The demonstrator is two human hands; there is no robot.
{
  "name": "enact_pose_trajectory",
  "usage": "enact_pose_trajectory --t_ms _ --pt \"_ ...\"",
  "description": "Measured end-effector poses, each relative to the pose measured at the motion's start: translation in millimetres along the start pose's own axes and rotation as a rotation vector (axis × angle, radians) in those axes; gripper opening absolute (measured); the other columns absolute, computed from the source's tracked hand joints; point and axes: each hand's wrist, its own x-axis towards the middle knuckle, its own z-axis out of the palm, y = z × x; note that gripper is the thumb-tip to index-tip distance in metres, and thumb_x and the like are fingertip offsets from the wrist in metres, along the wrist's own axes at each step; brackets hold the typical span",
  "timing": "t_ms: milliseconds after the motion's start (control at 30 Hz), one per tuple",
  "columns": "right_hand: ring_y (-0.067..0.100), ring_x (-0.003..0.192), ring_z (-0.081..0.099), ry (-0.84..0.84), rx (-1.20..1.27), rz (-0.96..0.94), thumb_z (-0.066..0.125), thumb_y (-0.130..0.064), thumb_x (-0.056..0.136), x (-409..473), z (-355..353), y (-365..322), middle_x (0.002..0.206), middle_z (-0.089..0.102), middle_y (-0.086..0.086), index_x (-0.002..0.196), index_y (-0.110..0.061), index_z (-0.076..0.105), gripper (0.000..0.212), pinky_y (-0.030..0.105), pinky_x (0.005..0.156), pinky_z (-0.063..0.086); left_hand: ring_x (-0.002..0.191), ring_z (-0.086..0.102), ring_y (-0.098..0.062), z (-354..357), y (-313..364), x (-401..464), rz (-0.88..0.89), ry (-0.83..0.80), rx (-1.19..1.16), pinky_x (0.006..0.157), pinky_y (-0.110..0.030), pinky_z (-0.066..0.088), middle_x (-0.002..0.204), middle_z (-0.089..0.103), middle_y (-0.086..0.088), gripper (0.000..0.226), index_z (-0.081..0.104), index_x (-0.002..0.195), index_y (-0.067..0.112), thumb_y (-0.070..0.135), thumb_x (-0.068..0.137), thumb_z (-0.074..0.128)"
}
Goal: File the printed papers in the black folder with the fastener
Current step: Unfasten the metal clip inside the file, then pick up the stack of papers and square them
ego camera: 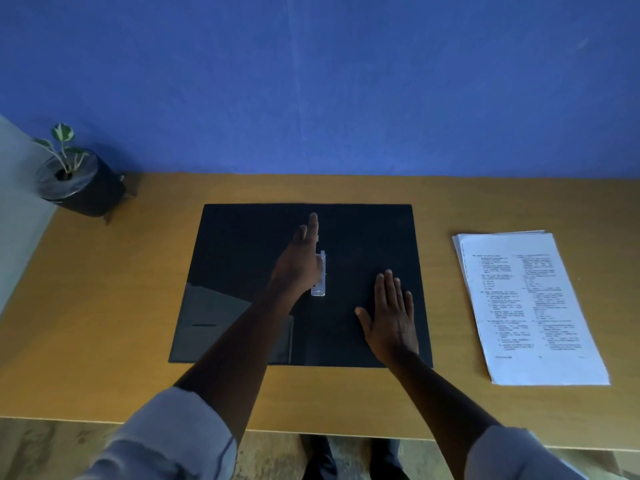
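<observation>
On the wooden desk [121, 306], the right hand [391, 320] is pressing flat, fingers straight, pinning the opened black folder [363, 237], while the left hand [299, 261], fingers extended, is reaching its clear fastener [320, 278]; printed papers [526, 306] are waiting well apart, rightward

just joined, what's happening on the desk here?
A person is setting up to file papers. The black folder lies open flat on the wooden desk. The left hand reaches over the spine beside the clear plastic fastener, fingers straight, while the right hand presses flat on the folder's right panel. The stack of printed papers sits untouched on the desk to the right of the folder. A potted plant stands at the far left corner.
</observation>
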Motion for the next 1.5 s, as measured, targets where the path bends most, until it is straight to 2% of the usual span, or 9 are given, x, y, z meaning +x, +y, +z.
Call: enact_pose_trajectory --t_ms 100,267,633,800,1067,1167,1367,1433,1500 --pt "0.025 0.158 -0.002 0.004 0.027 0.013 0.039 -0.055 0.102 -5.8 -12.8 17.7 0.17 -0.006 0.006 0.162 -0.014 -0.002 0.083 0.044 0.128 0.004 0.145 0.032 -0.026 12.4 24.5 -8.0 -0.001 0.047 -0.013 0.097 -0.042 0.049 0.166 0.012 -0.003 0.084 -0.008 0.157 0.027 0.024 0.1 0.053" --pt "0.024 0.158 -0.002 0.005 0.029 0.055 0.039 -0.054 0.103 -11.0 -33.7 58.5 0.17 -0.008 0.006 0.162 -0.015 -0.004 0.083 0.045 0.128 0.005 0.15 0.024 -0.024 48.4 63.8 -20.6 0.101 0.031 -0.003 0.11 -0.036 0.036 0.166 0.01 -0.005 0.081 0.0 0.158 0.014 0.025 0.099 0.054" --pt "0.027 0.157 0.001 0.078 0.025 0.134 0.046 -0.049 0.102 -15.8 -62.0 158.8 0.17 -0.005 0.006 0.162 -0.016 0.002 0.081 0.047 0.127 0.004 0.151 0.017 -0.023 111.7 144.2 -32.6 0.151 -0.095 -0.059 0.111 -0.035 0.036 0.167 0.006 -0.005 0.08 0.0 0.158 0.013 0.027 0.1 0.053" --pt "0.031 0.157 0.003 0.079 -0.008 0.188 0.044 -0.048 0.103 -15.0 -75.2 205.3 0.17 -0.002 0.008 0.162 -0.015 0.001 0.08 0.048 0.125 0.005 0.149 0.025 -0.024 140.1 174.2 -42.0 0.136 -0.128 -0.035 0.111 -0.036 0.037 0.166 0.012 -0.007 0.079 0.004 0.158 0.011 0.027 0.099 0.055" --pt "0.036 0.156 0.012 0.09 -0.027 0.246 0.049 -0.046 0.101 -13.7 -102.2 259.9 0.17 0.01 0.013 0.161 -0.011 0.011 0.08 0.051 0.126 0.011 0.146 0.033 -0.026 172.0 212.4 -36.8 0.132 -0.194 -0.02 0.114 -0.036 0.035 0.163 0.024 -0.01 0.072 0.014 0.157 0.007 0.025 0.1 0.053" --pt "0.037 0.155 0.015 0.091 -0.041 0.246 0.052 -0.042 0.101 -14.6 -110.0 275.8 0.169 0.014 0.016 0.16 -0.007 0.014 0.079 0.053 0.126 0.015 0.142 0.039 -0.028 180.8 223.7 -37.7 0.11 -0.173 -0.009 0.11 -0.038 0.039 0.157 0.034 -0.012 0.069 0.02 0.155 0.007 0.024 0.098 0.054" --pt "0.038 0.153 0.022 0.11 -0.035 0.249 0.058 -0.037 0.098 -12.9 -120.8 298.6 0.167 0.021 0.018 0.158 -0.005 0.019 0.079 0.055 0.124 0.022 0.127 0.047 -0.027 188.8 241.8 -39.9 0.095 -0.057 0.001 0.092 -0.038 0.052 0.127 0.057 -0.009 0.046 0.042 0.14 0.007 0.02 0.097 0.053" --pt "0.039 0.151 0.025 0.125 -0.025 0.267 0.06 -0.036 0.097 -12.2 -124.9 302.5 0.165 0.024 0.018 0.157 -0.004 0.021 0.078 0.055 0.123 0.024 0.121 0.05 -0.027 190.4 249.3 -41.0 0.055 -0.037 0.014 0.09 -0.038 0.051 0.123 0.059 -0.009 0.039 0.046 0.135 0.008 0.02 0.097 0.051" --pt "0.04 0.144 0.036 0.166 0.01 0.318 0.063 -0.033 0.094 -11.7 -129.1 303.5 0.159 0.036 0.019 0.154 -0.005 0.028 0.074 0.056 0.117 0.033 0.11 0.056 -0.026 192.2 257.1 -41.1 -0.01 -0.024 0.027 0.085 -0.037 0.05 0.115 0.06 -0.01 0.029 0.052 0.123 0.008 0.021 0.098 0.048"
